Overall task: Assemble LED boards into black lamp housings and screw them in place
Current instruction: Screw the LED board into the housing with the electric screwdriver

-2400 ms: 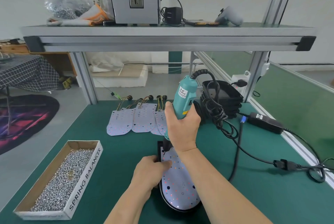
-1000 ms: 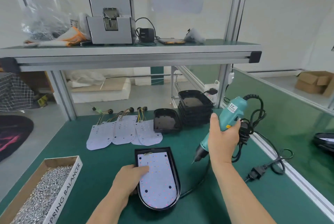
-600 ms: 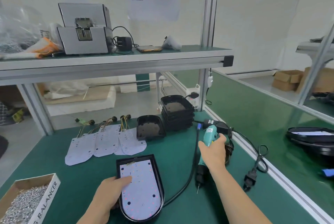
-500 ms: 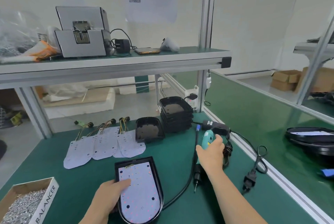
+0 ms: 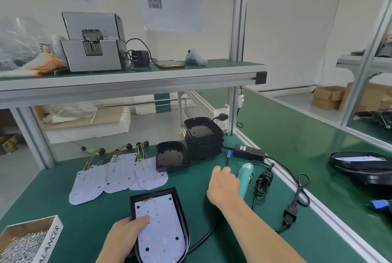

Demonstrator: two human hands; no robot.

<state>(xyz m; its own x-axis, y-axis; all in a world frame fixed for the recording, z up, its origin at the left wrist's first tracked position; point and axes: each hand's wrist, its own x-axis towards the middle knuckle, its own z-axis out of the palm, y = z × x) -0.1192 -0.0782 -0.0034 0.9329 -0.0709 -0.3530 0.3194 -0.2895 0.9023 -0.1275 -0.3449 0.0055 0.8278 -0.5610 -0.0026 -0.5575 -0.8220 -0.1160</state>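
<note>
Lower centre, the left hand [image 5: 125, 239] pinches the stiff black lamp housing [image 5: 157, 191] by its rim, likely the safest hold, sparing the fragile-looking LED board [image 5: 161, 228]; whether the fingers of the right hand [image 5: 222, 186] grip the electric screwdriver [image 5: 246, 174] is unclear.

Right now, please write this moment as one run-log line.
left hand: holds housing, thumb on board | right hand: at screwdriver lying on table, grip hidden | board sits in housing

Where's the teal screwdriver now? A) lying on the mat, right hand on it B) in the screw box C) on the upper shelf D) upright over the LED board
A: teal screwdriver lies on the mat right of the black housing, right hand touching it.
</note>
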